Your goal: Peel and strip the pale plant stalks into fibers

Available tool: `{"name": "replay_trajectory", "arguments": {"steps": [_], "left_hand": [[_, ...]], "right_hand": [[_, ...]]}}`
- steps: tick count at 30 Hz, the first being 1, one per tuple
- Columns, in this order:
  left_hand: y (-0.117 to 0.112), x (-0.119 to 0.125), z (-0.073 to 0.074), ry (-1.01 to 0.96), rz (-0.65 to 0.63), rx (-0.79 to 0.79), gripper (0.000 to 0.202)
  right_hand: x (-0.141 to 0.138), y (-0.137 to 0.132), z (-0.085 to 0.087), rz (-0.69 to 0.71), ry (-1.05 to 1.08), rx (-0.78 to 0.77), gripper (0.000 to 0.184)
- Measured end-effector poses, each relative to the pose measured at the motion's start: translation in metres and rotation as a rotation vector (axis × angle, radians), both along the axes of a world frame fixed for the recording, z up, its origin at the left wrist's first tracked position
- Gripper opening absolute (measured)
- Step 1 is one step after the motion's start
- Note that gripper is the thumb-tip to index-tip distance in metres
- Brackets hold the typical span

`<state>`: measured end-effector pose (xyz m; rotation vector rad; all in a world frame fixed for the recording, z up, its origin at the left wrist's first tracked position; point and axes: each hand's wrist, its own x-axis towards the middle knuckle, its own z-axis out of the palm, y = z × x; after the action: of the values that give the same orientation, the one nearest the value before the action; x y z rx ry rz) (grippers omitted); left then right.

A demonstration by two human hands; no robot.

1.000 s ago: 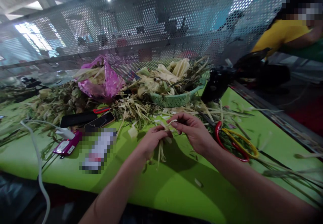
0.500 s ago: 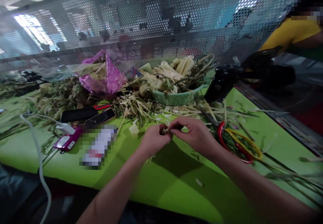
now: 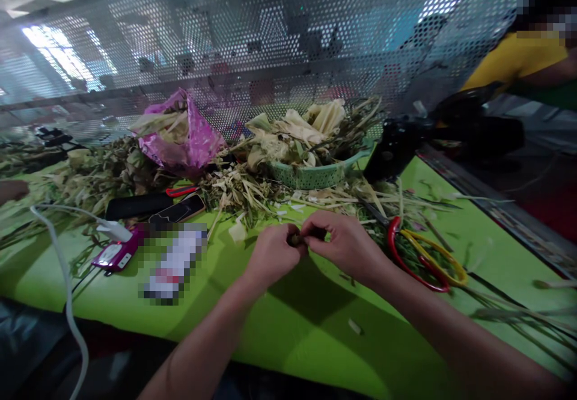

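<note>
My left hand point(image 3: 276, 251) and my right hand point(image 3: 340, 240) meet above the green table. Both are closed, fingertips pinched around something small and brownish that my fingers mostly hide; I cannot make out its kind. Behind them lie pale scraps and dried plant strips point(image 3: 243, 189). To the right of my right hand is a pair of scissors point(image 3: 429, 260) with one red and one yellow handle loop, partly over green stems. A small pale piece point(image 3: 354, 326) lies on the table point(image 3: 293, 334) in front of my hands.
A green basket point(image 3: 311, 176) heaped with dried husks and a pink plastic bag point(image 3: 192, 138) stand behind. Phones point(image 3: 178, 210), a purple power strip point(image 3: 118, 255) and a white cable point(image 3: 63, 273) lie left. A black stand point(image 3: 392, 150) rises right; another person's hand point(image 3: 12, 190) shows far left.
My fingers have shifted slightly, and a pale bit that showed between them is now mostly hidden. Another person's hand has come in at the left edge.
</note>
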<state>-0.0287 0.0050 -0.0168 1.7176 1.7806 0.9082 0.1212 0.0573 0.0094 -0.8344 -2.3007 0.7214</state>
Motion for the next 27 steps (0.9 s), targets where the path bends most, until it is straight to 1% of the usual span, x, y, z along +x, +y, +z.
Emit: {"name": "replay_trajectory", "arguments": {"steps": [5,8,10,13,20,22,27], "left_hand": [[-0.001,0.001,0.001,0.012,-0.011,0.005,0.008],[0.000,0.001,0.002,-0.011,0.012,0.016,0.004],[0.001,0.001,0.003,-0.040,0.034,0.029,0.006],[0.001,0.001,0.004,-0.066,0.032,0.019,0.008],[0.001,0.000,0.002,0.019,0.049,0.019,0.007],[0.002,-0.003,0.001,-0.056,0.032,0.012,0.007],[0.003,-0.011,0.003,-0.514,-0.101,-0.027,0.023]], "right_hand": [[0.001,0.000,0.000,-0.004,-0.013,0.000,0.017],[0.002,0.000,0.000,-0.003,-0.021,-0.004,0.018],[0.002,0.001,0.000,0.001,-0.020,-0.012,0.019],[0.002,0.001,0.000,0.016,-0.002,-0.015,0.019],[-0.002,0.002,-0.001,0.084,-0.004,0.037,0.016],[-0.002,0.003,-0.002,0.061,-0.010,0.056,0.015],[0.002,0.008,0.001,0.005,0.064,0.050,0.012]]}}
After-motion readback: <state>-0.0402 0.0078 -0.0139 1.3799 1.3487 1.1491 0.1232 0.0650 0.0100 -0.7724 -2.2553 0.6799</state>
